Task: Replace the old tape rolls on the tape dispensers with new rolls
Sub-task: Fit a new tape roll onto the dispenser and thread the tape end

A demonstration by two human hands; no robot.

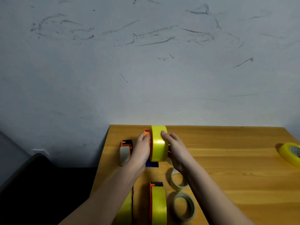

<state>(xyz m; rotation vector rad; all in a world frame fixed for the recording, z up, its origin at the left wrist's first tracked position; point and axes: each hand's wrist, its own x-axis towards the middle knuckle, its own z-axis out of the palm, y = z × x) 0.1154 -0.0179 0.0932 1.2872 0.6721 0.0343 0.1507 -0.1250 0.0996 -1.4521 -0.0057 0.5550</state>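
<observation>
Both hands held one dispenser (pixel 147 133) at the table's (pixel 227 159) far edge: the left hand (pixel 142 148) gripped its orange side, the right hand (pixel 174 148) curled over the yellow roll (pixel 158 143) mounted on it.

**No readable text in view**

Nothing legible anywhere in the head view: no labels, brands, numbers or signs. The yellow tape roll (pixel 158 143) shows a plain glossy face with only a glare patch. The orange dispenser (pixel 146 133) carries no visible marking. The roll at the right edge (pixel 290 153) has a dotted pattern on its inner core, too small and blurred to read as characters. The marks on the wall (pixel 146 62) are dark scuffs and scratches, not writing.
</observation>
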